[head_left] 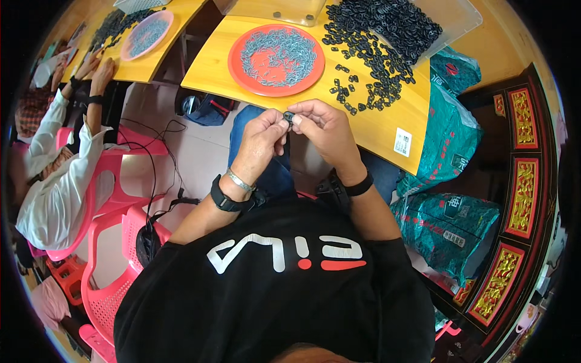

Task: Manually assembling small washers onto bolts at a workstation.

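In front of my chest, just off the near edge of the yellow table [209, 66], my left hand [259, 140] and my right hand [322, 130] meet at the fingertips. Both pinch one small black plastic piece [288, 115] between thumb and fingers; whether a screw sits in it is too small to tell. Beyond my hands stands a round red plate [235, 62] with many silver screws [302, 54] spread over it. To its right lie many loose black plastic pieces [376, 66], spilling from a clear plastic bin [463, 24].
Another clear bin [242, 8] stands at the table's back. Green sacks [451, 136] lean at the right beside a carved cabinet [523, 187]. At the left, a person in white sleeves [66, 193] works at another table with a pink plate [128, 51]. Pink chairs [100, 260] and cables [172, 142] are nearby.
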Available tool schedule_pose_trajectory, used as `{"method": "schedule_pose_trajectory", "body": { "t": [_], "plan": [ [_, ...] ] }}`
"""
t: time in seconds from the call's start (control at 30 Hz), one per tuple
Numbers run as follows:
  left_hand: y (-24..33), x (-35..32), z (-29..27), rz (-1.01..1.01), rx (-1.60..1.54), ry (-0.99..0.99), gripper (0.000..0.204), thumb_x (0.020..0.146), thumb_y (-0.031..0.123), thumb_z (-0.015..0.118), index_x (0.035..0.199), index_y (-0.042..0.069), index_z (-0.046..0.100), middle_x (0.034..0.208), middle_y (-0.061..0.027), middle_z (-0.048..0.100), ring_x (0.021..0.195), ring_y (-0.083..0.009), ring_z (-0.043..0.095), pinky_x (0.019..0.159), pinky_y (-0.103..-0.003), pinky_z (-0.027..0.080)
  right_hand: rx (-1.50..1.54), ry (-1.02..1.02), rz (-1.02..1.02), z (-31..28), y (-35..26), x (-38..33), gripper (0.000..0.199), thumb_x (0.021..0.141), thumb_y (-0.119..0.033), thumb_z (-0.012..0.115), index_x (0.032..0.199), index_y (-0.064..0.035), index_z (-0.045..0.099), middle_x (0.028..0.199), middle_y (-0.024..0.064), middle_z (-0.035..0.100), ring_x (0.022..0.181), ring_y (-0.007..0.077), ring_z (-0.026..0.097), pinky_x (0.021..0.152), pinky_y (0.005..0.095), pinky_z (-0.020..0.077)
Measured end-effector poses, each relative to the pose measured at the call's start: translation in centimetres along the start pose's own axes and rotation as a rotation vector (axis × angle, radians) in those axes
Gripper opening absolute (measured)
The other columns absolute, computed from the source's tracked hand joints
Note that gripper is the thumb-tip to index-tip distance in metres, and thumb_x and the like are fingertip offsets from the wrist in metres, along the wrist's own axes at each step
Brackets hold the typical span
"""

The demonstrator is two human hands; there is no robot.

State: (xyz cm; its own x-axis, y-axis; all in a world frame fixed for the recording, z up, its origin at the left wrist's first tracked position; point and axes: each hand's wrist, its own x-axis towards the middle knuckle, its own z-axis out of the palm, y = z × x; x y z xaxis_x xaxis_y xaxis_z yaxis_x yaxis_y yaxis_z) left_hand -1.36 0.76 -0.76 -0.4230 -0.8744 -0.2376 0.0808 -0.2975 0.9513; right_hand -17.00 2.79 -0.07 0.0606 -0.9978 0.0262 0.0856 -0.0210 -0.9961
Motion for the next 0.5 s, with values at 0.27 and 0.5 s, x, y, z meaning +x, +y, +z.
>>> {"method": "schedule_pose_trajectory", "body": {
  "t": [0.27,0.5],
  "plan": [
    [0.04,-0.19,0.21,-0.022,-0.024,0.045,0.017,0.089,0.016,0.048,0.076,0.006,0.051,0.059,0.0018,0.049,0.044,-0.0065,0.045,0.041,-0.018,0.033,-0.061,0.031,0.041,0.02,0.01,-0.02,0.020,0.084,0.001,0.053,0.104,0.0035,0.059,0.087,0.0037,0.064,0.076,0.0063,0.058,0.069,0.0203,0.0477],
    [0.16,-0.57,0.61,-0.010,-0.089,0.120,0.016,0.087,0.014,0.049,0.074,0.005,0.051,0.058,0.0014,0.048,0.043,-0.0070,0.042,0.039,-0.020,0.032,-0.034,0.018,0.035,0.41,0.49,-0.21,0.021,0.084,0.001,0.056,0.104,0.0033,0.058,0.088,0.0045,0.063,0.077,0.0069,0.059,0.070,0.0208,0.0481]
  ]
}}
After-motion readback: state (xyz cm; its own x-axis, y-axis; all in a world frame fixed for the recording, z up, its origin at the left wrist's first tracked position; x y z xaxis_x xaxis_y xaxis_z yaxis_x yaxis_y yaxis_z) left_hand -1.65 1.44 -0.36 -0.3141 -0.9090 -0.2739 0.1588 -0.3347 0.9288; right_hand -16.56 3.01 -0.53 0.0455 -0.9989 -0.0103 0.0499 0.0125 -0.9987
